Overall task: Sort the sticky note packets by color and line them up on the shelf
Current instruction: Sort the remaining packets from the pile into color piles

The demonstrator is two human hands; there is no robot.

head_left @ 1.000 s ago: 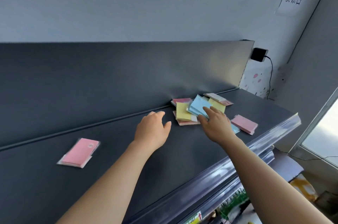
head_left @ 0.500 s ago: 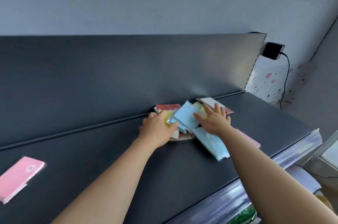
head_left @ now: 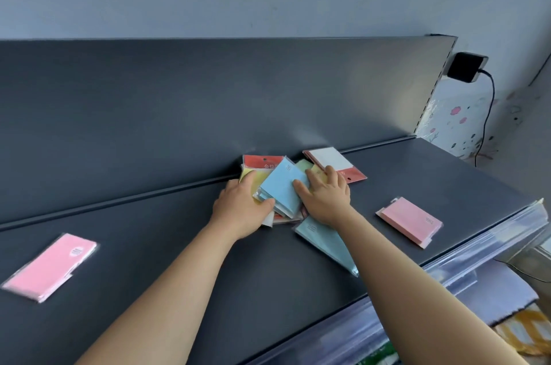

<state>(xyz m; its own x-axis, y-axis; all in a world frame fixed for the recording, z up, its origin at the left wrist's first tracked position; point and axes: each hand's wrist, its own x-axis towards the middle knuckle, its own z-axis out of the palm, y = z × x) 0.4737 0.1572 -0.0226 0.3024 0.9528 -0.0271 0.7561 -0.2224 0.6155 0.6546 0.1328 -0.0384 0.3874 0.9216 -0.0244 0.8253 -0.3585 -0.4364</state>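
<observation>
— Okay, quick: where are your hands?
— Both on the pile of sticky note packets (head_left: pixel 286 185) at the back of the dark shelf (head_left: pixel 179 260), against the back panel (head_left: pixel 179 111). Your left hand (head_left: pixel 241 209) pinches the left edge of the top blue packet (head_left: pixel 283 185), thumb under its lower corner, fingers over the yellow packet (head_left: pixel 249 178) beside it. So it's grasping the blue one.
— Right hand?
— Your right hand (head_left: pixel 326 199) lies flat, palm down, fingers spread on the blue packet's right edge and the yellow-green packets behind it. Pressing, not clenched; can't tell if it grips anything.
— What else sits in the pile?
— A red-header packet (head_left: pixel 262 160) at the back left, touching the panel's foot. A white packet with red trim (head_left: pixel 335 163) at the back right, partly under your right fingertips. A second blue packet (head_left: pixel 325 240) lies under your right wrist, running toward the shelf's front edge.
— Any loose ones?
— Two pink ones. A pink packet (head_left: pixel 50 266) far left, well apart from the pile. Another pink packet on the right (head_left: pixel 410 221), near the front lip, apart from your right hand.
— Sorted?
— No, colours mixed in one heap.
</observation>
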